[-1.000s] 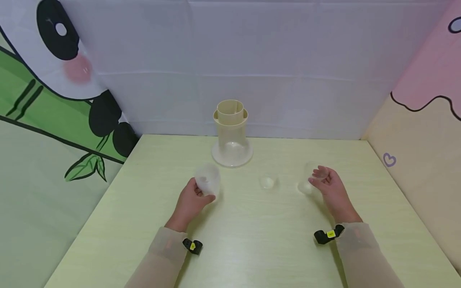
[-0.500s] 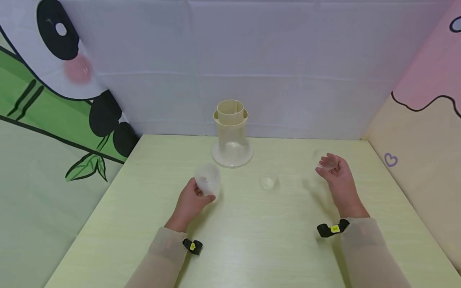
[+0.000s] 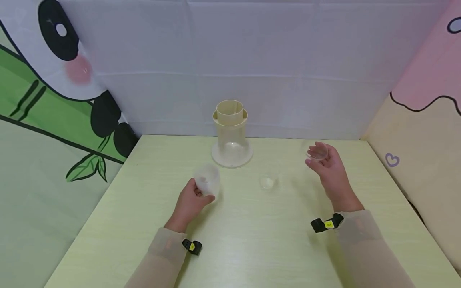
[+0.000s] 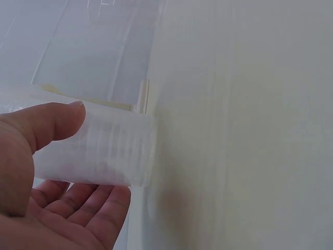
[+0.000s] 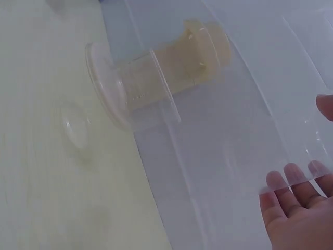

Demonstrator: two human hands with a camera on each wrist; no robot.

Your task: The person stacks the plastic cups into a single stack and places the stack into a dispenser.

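Observation:
In the head view my left hand [image 3: 189,204] grips a frosted stack of nested plastic cups [image 3: 208,181], tilted above the table. The left wrist view shows the thumb over the ribbed stack [image 4: 106,146] and the fingers beneath it. My right hand [image 3: 330,170] holds a clear plastic cup [image 3: 317,153] up at the table's right side, thumb apart from the fingers. Through its wall the fingertips [image 5: 294,174] show in the right wrist view. Between the hands another clear cup [image 3: 267,183] stands on the table, faint against it.
At the back middle stands a cream tubular holder [image 3: 230,130] with a smaller tube in its top and a clear round base [image 3: 232,162]. A white cloth wall [image 3: 288,100] rises behind the table [image 3: 245,248], with printed cloths at both sides.
My right hand has raised the clear cup off the table and carried it farther back, first slightly right, then left. My left hand and its cup stack have stayed in place.

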